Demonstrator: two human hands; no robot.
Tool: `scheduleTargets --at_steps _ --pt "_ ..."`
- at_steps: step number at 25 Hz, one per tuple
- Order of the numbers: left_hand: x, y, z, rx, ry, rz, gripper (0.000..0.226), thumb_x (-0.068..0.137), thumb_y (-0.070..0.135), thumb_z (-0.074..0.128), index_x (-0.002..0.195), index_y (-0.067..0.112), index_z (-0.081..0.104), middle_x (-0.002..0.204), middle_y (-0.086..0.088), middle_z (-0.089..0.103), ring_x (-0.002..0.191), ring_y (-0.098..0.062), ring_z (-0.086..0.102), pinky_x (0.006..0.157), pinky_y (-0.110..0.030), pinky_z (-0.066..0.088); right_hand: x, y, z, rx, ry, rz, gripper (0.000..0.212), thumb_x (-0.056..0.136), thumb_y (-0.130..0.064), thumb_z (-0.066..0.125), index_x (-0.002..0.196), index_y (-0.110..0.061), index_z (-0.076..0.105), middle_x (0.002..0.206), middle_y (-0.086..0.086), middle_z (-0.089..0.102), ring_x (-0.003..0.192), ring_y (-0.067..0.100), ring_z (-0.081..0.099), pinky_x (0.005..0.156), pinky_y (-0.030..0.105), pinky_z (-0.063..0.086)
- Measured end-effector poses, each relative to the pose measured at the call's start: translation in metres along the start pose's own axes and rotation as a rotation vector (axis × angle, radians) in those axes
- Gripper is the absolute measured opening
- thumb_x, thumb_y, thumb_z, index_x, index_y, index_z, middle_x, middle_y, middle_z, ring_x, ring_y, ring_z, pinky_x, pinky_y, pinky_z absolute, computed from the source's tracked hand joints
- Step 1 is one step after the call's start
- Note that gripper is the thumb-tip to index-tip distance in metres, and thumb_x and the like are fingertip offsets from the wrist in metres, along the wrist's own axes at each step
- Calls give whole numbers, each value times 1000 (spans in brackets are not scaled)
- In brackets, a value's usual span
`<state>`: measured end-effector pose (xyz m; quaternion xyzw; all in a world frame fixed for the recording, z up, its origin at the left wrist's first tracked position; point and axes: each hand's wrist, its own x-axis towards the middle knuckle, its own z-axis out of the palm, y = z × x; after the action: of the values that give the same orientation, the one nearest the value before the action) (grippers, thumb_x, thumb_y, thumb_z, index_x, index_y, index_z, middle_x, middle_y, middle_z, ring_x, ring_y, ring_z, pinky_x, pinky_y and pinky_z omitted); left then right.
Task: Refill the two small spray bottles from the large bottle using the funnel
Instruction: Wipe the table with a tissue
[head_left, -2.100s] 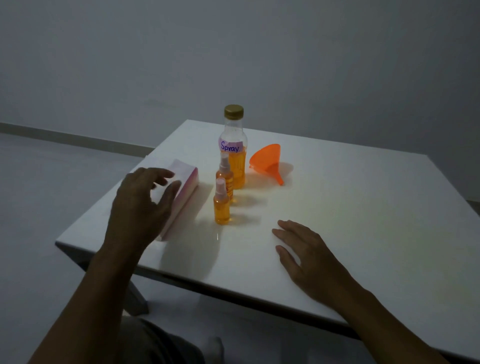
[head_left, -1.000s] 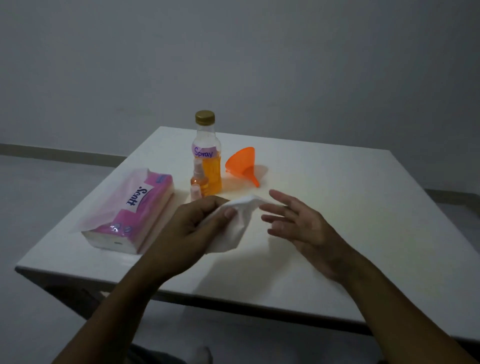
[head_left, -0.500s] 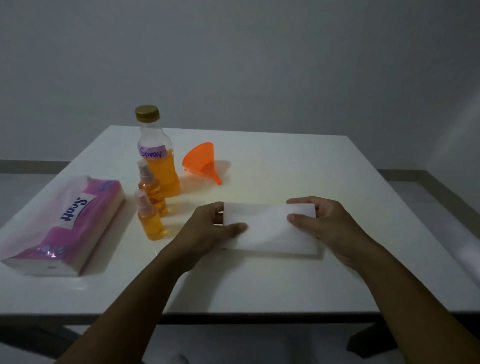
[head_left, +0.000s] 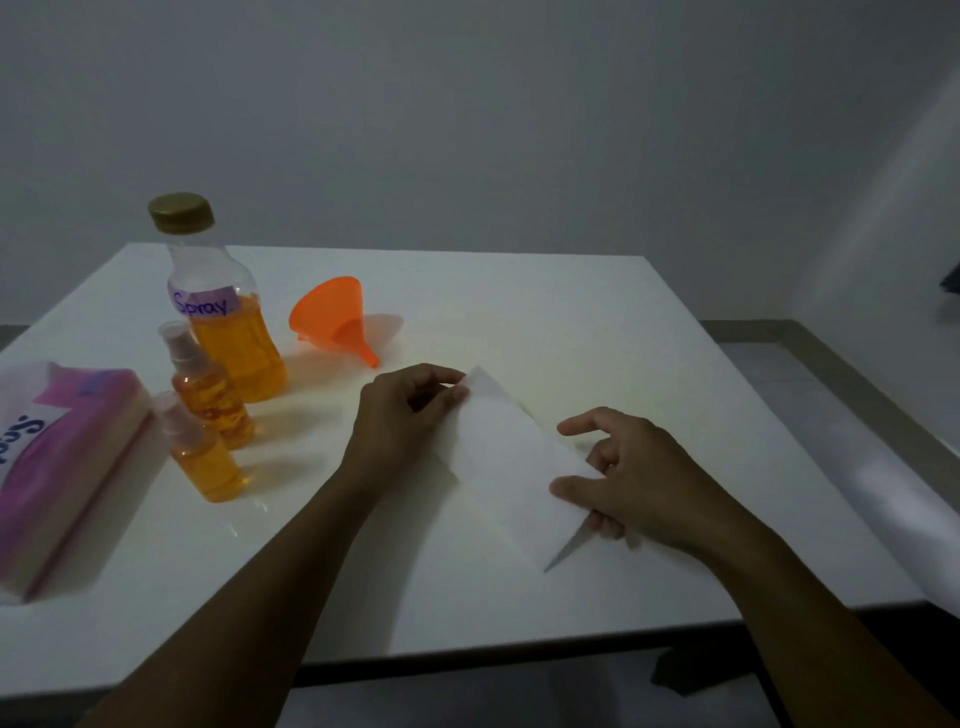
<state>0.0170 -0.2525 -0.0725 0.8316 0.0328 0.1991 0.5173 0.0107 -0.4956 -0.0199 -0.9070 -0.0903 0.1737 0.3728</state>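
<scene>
A: What do your hands hold?

B: Your left hand (head_left: 400, 415) pinches the far corner of a white tissue (head_left: 511, 457) lying on the desk (head_left: 597, 322). Your right hand (head_left: 623, 478) grips its near edge, fingers curled.

A: Where are the task things?

B: From the tissue, at ten o'clock: the capped large bottle (head_left: 218, 312), two small spray bottles (head_left: 205, 415) before it, closed. The funnel (head_left: 335, 322) lies at eleven o'clock. The tissue pack (head_left: 57, 462) is at nine.

dim grey wall (head_left: 519, 104), white table (head_left: 571, 322)
</scene>
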Motion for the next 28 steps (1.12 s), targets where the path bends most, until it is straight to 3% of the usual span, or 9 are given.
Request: scheduleTargets --at_steps 3,5,9,12,15,20,24,26,28 --pt "5 -5 4 77 52 74 17 87 26 68 102 24 73 93 12 73 80 0 66 68 -11 45 6 1 4 -177 96 -7 60 79 -45 80 130 -33 51 99 -5 64 78 11 68 67 26 57" --pt "7 -10 0 162 115 65 26 90 34 62 114 27 67 108 13 70 89 -5 64 74 -20 49 13 2 8 -275 285 -27 61 80 -49 76 132 -29 51 114 -3 59 103 14 59 82 32 55" --pt "-3 -28 -21 513 106 56 37 97 39 43 128 26 57 122 -2 66 109 -22 60 93 -41 49 24 -4 23 -196 533 -393 39 90 -26 68 128 -21 59 121 -1 59 113 16 56 92 35 54" --pt "-22 -40 -28 673 151 26 39 97 43 40 126 24 58 127 -2 63 117 -20 57 102 -41 44 33 -11 54 -340 267 -685 46 95 -26 57 141 -20 52 143 -1 54 136 15 46 116 38 37" --pt "-28 -57 -32 668 103 8 40 97 31 42 132 16 54 138 -7 55 128 -25 49 109 -41 36 49 -14 90 -611 -37 -808 56 106 -34 34 159 -19 24 167 -4 21 155 9 10 127 33 7" --pt "-31 -69 -39 742 100 61 45 90 18 52 134 8 53 139 -13 52 130 -28 48 108 -39 23 88 -15 94 -611 22 -754 54 108 -31 27 159 -15 24 167 -1 19 155 10 12 126 30 7" --pt "-28 -79 -35 681 107 160 41 87 13 51 126 -1 55 127 -23 59 117 -40 57 102 -53 30 115 14 66 -679 135 -671 54 105 -28 23 153 -7 36 161 10 33 151 20 29 125 28 6" --pt "-26 -77 -36 711 102 121 38 90 11 51 126 2 57 130 -19 58 122 -34 55 107 -46 28 123 38 37 -700 216 -545 50 106 -20 25 153 -6 36 161 11 32 151 23 30 122 23 -1" --pt "-27 -72 -38 724 85 121 40 90 14 47 127 2 58 134 -17 56 126 -32 52 108 -42 25 120 57 3 -658 240 -309 51 106 -8 25 157 -11 25 166 3 18 155 16 15 118 19 -9"
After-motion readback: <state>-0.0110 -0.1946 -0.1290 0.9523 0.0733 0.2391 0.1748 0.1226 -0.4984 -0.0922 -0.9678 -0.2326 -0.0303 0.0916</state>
